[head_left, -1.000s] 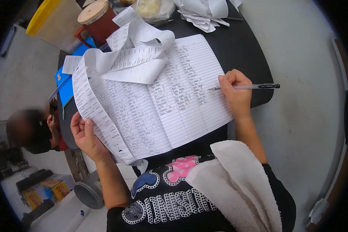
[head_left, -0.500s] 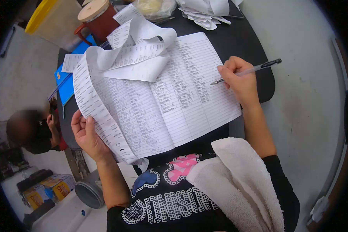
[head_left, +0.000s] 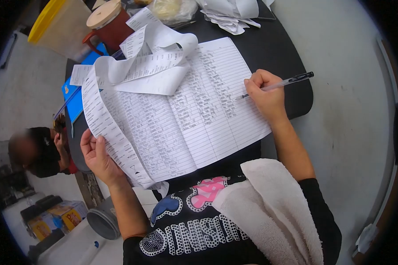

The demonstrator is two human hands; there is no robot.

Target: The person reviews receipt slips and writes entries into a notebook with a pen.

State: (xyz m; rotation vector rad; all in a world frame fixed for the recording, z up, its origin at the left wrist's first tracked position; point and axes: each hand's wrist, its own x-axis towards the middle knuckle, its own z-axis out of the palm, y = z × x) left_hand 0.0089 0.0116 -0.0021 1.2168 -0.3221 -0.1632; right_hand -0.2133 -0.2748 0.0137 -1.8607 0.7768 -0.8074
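The right hand (head_left: 269,96) grips a pen (head_left: 292,79) at three o'clock of an open notebook (head_left: 221,132) on a black table (head_left: 274,48); at eight, the left hand (head_left: 101,158) pinches a long receipt (head_left: 112,131)

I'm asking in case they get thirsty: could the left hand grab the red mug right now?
Probably not right away. The left hand is holding the long receipt, and the red mug stands beyond its curls. The mug's handle looks uncovered, though, so a freed hand might reach it.

Left hand (head_left: 102,160) low, thumb against curled fingers; right hand (head_left: 267,96) raised higher, thumb and fingers pinched; both forearms angled outward.
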